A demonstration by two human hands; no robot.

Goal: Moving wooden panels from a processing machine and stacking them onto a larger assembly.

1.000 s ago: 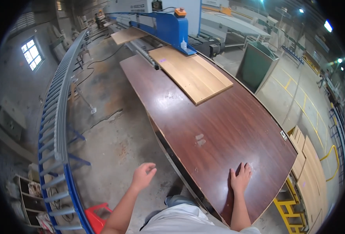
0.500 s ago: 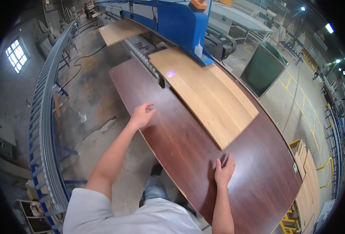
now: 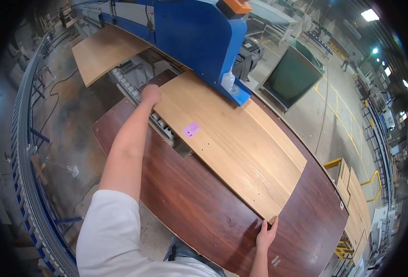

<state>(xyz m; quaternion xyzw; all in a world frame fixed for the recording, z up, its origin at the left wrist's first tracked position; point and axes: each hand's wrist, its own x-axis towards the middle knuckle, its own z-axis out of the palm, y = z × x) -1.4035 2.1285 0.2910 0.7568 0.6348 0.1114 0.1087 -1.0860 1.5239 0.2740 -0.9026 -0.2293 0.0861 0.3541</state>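
Observation:
A light wood-grain panel [image 3: 231,143] with a small purple label lies on a dark reddish-brown tabletop [image 3: 199,203], its far part against the blue machine. My left hand [image 3: 151,95] is closed over the panel's left edge near its far end. At the panel's near corner, my right hand [image 3: 266,234] grips with thumb and fingers on either side. The undersides of the fingers on both hands are hidden.
A blue machine [image 3: 190,41] with a white bottle [image 3: 228,80] stands beyond the panel. Another wooden board [image 3: 107,51] sits farther left. A roller conveyor [image 3: 21,157] runs along the left; a green bin [image 3: 291,76] and stacked panels [image 3: 354,203] are at the right.
My left hand has moved up and away onto the panel's far left edge. My right hand has come to its near corner, both now holding it. The view has shifted closer.

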